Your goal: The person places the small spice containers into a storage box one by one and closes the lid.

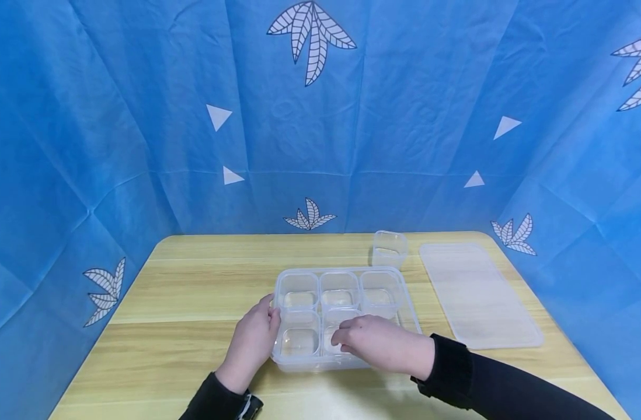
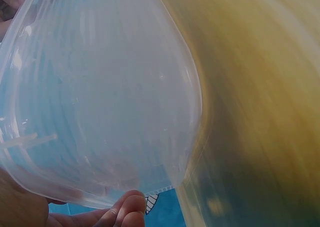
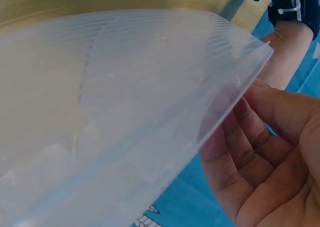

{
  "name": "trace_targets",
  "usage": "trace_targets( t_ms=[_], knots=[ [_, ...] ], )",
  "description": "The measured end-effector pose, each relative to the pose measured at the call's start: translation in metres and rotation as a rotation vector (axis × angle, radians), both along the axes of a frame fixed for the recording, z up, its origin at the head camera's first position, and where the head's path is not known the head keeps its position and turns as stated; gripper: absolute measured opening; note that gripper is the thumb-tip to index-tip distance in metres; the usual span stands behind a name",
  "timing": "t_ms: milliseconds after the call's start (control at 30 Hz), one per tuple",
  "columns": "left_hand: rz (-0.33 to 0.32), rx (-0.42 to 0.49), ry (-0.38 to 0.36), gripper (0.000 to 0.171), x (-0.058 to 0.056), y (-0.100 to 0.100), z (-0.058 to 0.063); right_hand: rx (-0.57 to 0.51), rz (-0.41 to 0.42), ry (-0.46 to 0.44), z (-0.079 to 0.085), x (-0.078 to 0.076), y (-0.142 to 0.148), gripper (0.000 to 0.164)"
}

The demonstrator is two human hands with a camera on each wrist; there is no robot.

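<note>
The clear box point(image 1: 320, 364) lies longways across the tabletop point(image 1: 194, 291), the left hand point(image 1: 253, 338) resting loose-fingered on its left side, the right hand point(image 1: 378, 343), nearer the loose cup point(image 1: 389, 251) behind the box, bending fingers at the front middle cup point(image 1: 333, 319), though I can't tell if they pinch.

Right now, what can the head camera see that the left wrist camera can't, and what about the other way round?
Only the head view shows the flat translucent lid lying on the right, the loose clear cup behind the clear plastic box, and the open tops of the cups inside it.

Only the left wrist view shows, close up, the box's outer wall with faint lines.

Both show the box, the left hand with its fingers at the edge, the wood-grain tabletop and the blue leaf-print curtain.
</note>
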State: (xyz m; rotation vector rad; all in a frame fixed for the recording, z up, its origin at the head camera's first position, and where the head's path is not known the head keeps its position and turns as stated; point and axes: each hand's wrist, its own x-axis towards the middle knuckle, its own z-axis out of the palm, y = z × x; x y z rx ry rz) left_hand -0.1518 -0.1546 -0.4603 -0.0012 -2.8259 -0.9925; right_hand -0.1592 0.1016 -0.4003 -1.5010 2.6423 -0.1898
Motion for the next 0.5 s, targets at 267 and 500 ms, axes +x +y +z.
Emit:
trace_targets(
  t_ms=[267,500],
  knots=[
    [-0.003,-0.006,0.003,0.044,0.0,0.0,0.0,-0.024,-0.013,0.017,0.005,-0.003,0.0,0.015],
    [-0.002,-0.017,0.011,0.043,-0.001,0.0,-0.001,-0.082,-0.036,-0.003,0.017,-0.009,0.004,0.015]
  ],
)
